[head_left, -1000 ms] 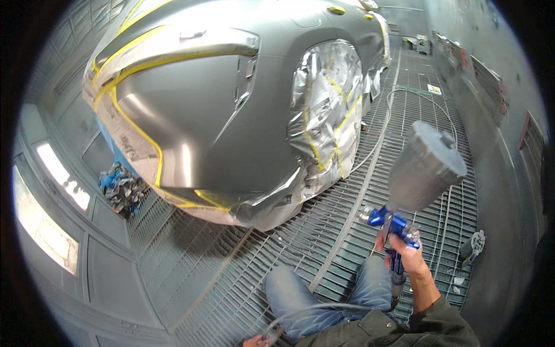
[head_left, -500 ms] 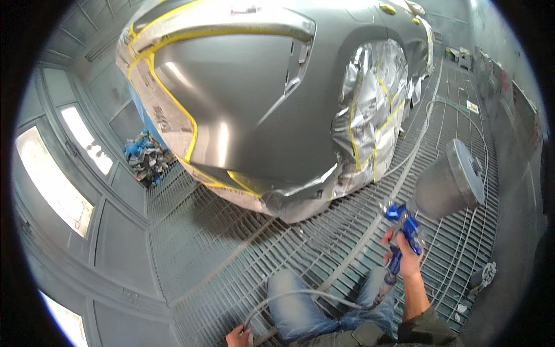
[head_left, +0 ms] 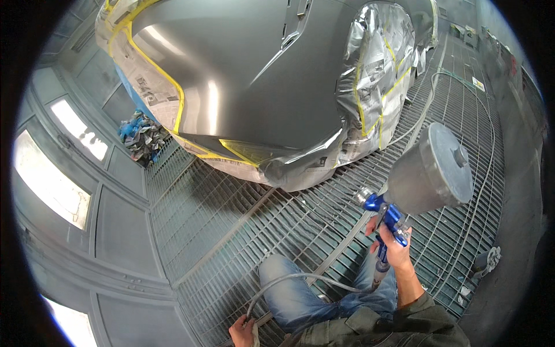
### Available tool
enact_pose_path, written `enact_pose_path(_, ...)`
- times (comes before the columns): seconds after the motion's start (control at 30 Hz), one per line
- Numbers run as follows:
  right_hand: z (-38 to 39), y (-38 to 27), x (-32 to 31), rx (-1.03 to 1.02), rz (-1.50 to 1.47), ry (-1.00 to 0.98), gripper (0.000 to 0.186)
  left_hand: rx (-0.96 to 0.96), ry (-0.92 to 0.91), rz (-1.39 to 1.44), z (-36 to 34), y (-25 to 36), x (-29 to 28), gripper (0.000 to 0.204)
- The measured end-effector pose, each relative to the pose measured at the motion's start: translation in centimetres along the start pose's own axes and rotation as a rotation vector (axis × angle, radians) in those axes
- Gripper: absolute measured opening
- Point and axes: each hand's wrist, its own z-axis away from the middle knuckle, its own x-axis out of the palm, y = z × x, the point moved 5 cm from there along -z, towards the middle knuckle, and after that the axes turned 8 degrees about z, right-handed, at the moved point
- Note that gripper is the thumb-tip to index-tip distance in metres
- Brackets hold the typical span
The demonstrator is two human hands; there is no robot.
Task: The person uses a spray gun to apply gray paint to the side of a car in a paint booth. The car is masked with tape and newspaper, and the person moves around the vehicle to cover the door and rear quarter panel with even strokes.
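Observation:
My right hand is closed round the handle of a blue spray gun, with a grey paint cup on top. The gun's nozzle points left, a gap away from the car. From the handle's foot an air hose arcs over my knees to my left hand, whose fingers are wrapped round it low in the picture. Ahead stands the rear corner of a grey car body. Crinkled silver masking film covers its wheel, and newspaper edged with yellow tape borders the panel.
Slatted metal grating makes up the floor. A heap of crumpled masking waste lies by the panelled wall with windows on the left. More hose trails along the right side, and a small can stands near the right wall.
The spray gun and my right hand have shifted left and slightly up. My left hand has moved a little right and up, still holding the hose. The car appears higher in view.

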Motion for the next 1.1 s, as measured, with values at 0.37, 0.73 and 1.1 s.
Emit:
enact_pose_path(0.37, -0.6, 0.2, -3.1, -0.051, 0.05, 0.156, 0.02, -0.038, 0.01, 0.347, -2.6, -2.1, 2.0, 0.026)
enact_pose_path(0.73, 1.5, -1.1, -5.1, 0.012, -0.032, -0.036, 0.024, 0.239, -0.089, -0.213, -4.0, 0.7, 3.5, 0.032)
enact_pose_path(1.1, 1.7, -1.5, -5.9, -0.047, -0.065, 0.114, 0.026, 0.269, -0.009, -0.228, -4.3, 0.0, 3.9, 0.031)
